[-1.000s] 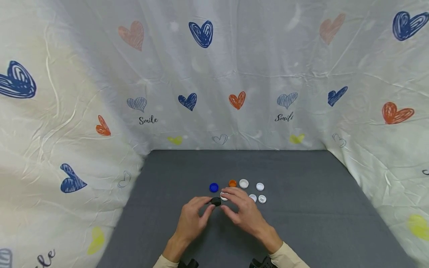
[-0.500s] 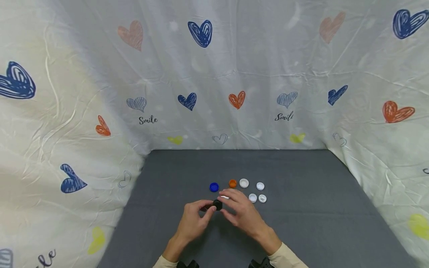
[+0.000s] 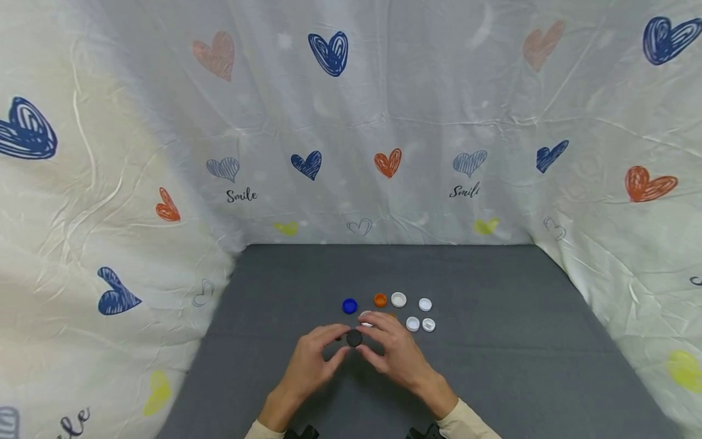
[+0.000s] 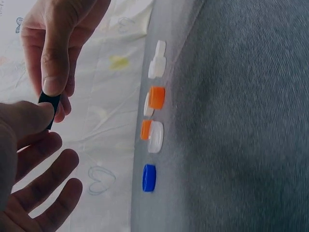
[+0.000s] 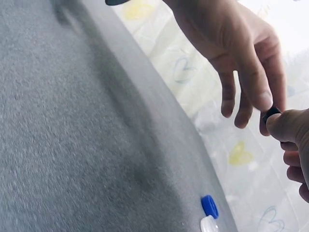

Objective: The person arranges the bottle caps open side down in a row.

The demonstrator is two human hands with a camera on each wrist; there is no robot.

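A small round black bottle cap [image 3: 354, 338] is held up between my two hands, its flat face toward the head camera. My left hand [image 3: 314, 361] pinches it by thumb and fingers on one side; in the left wrist view that hand's other fingers spread loosely. From the opposite side my right hand [image 3: 399, 352] pinches the same cap [image 4: 49, 106]. The right fingers partly cover a white cap [image 3: 365, 316] and an orange cap [image 3: 392, 315] on the table. In the right wrist view most of the black cap [image 5: 271, 114] hides behind the right thumb.
Beyond the hands, a blue cap [image 3: 350, 306], an orange cap [image 3: 380, 299] and a large white cap [image 3: 398, 299] lie on the grey cloth [image 3: 493, 366]. Further right are three smaller white caps [image 3: 425, 304]. A heart-printed white curtain [image 3: 351, 122] surrounds the table.
The black cap has come slightly nearer the body and turned, its round face now showing more. The right fingers have closed in on it from beside it. The caps on the table stay put.
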